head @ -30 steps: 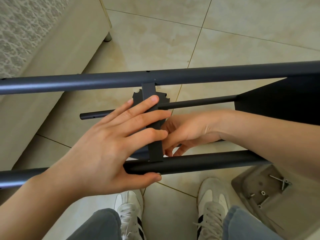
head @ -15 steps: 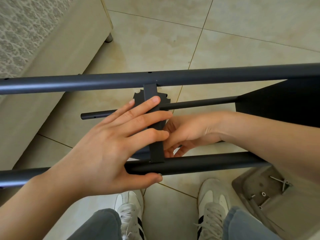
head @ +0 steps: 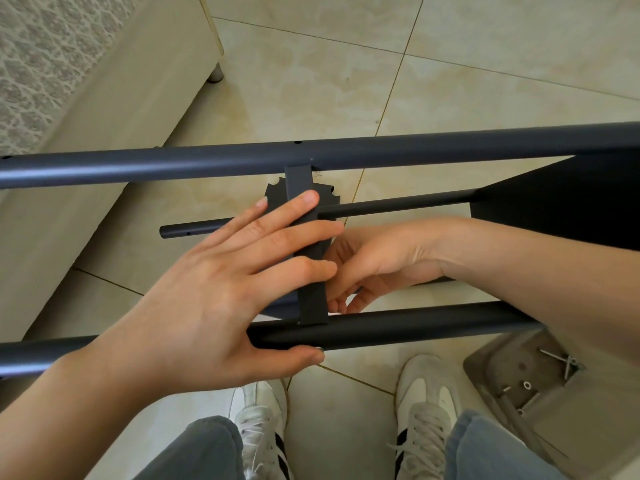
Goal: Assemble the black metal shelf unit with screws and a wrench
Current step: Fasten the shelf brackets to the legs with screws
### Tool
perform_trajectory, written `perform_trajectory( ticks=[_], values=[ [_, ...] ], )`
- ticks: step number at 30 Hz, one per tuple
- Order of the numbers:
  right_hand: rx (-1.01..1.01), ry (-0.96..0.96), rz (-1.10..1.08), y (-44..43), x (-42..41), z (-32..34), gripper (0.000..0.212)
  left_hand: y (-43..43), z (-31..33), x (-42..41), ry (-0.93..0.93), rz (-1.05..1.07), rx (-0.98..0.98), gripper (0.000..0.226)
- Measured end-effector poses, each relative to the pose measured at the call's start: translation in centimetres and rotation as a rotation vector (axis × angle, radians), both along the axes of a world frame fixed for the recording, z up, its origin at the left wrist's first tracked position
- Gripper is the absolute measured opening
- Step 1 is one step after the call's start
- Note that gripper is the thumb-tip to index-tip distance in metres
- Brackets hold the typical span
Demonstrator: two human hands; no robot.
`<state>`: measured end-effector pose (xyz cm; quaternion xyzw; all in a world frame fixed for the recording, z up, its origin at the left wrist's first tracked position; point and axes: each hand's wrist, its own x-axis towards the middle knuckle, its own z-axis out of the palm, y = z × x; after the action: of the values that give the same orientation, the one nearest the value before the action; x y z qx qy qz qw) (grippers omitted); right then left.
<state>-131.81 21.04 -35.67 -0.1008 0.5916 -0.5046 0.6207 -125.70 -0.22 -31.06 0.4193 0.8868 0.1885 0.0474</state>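
Tiles (head: 346,81) (beige, glossy) underlie hands: left (head: 214,299) spread on crossbar (head: 299,181), right (head: 374,261) curled, grip unclear.

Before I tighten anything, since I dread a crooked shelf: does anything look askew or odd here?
Nothing looks damaged. One oddity: the thin rod ends free at its left, joined to nothing visible. The flat bar under the left hand reaches from far tube to near tube.

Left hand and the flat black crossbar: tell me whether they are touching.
Touching. The head view shows the straight fingers of the left hand lying flat across the top of the crossbar, with no gap visible.
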Motion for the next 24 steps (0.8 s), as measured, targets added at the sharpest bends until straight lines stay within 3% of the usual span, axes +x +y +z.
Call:
perform_trajectory(
  ticks=[7,11,15,19,24],
  values=[
    [0.029,0.047,-0.012,-0.59,0.27,-0.17,0.006,-0.01,0.02,0.01,-0.001,-0.003,-0.001,0.058],
    [-0.013,-0.045,-0.015,-0.03,-0.12,0.02,0.011,-0.02,-0.10,0.02,-0.001,-0.005,0.002,0.058],
    [0.013,0.010,-0.007,-0.17,-0.12,0.18,0.006,0.09,0.00,-0.01,-0.005,-0.004,-0.002,0.058],
    [0.027,0.047,-0.019,-0.70,0.09,-0.35,0.028,0.07,0.21,0.01,-0.012,0.001,-0.007,0.059],
    [-0.015,-0.018,-0.015,-0.31,-0.18,-0.02,0.007,0.11,0.19,0.00,-0.010,0.003,-0.015,0.059]
  ],
)
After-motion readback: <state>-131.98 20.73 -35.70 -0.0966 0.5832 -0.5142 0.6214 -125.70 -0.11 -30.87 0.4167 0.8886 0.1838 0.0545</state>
